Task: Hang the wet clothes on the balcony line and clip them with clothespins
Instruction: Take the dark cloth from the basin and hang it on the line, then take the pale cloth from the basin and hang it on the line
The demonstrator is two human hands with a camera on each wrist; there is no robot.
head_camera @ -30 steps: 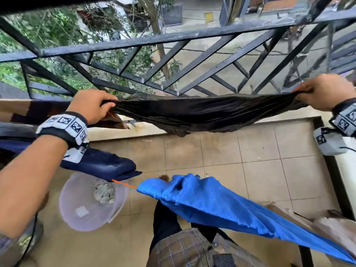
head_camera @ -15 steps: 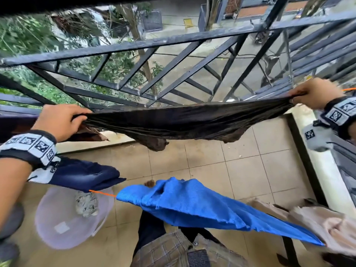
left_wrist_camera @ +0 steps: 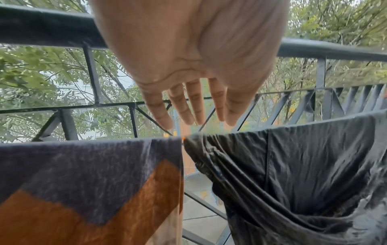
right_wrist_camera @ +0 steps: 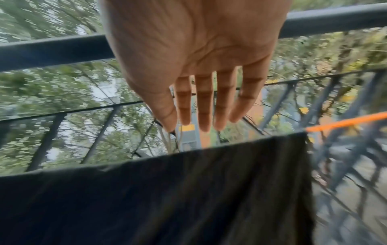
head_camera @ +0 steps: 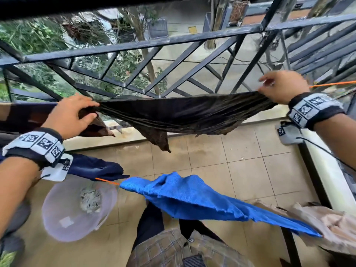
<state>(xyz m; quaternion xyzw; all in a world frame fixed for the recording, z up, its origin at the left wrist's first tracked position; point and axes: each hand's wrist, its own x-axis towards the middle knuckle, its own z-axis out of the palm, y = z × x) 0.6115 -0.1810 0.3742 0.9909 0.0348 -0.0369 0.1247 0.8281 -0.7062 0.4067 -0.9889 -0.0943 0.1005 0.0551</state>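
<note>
A wet black garment hangs folded over the far orange line along the railing, sagging in the middle. My left hand hovers at its left end with fingers straight and spread; in the left wrist view the left hand is just above the black garment and holds nothing. My right hand is lifted off the right end. In the right wrist view the right hand is flat and clear of the black garment, beside the bare orange line. No clothespin shows.
A grey and brown garment hangs left of the black one. On a nearer orange line hang a navy garment, a blue cloth and a beige one. A round basin sits on the tiled floor. The metal railing stands beyond.
Both hands have let go of the black garment's ends and opened; the right hand has risen above the line. The garment now hangs on the line by itself.
</note>
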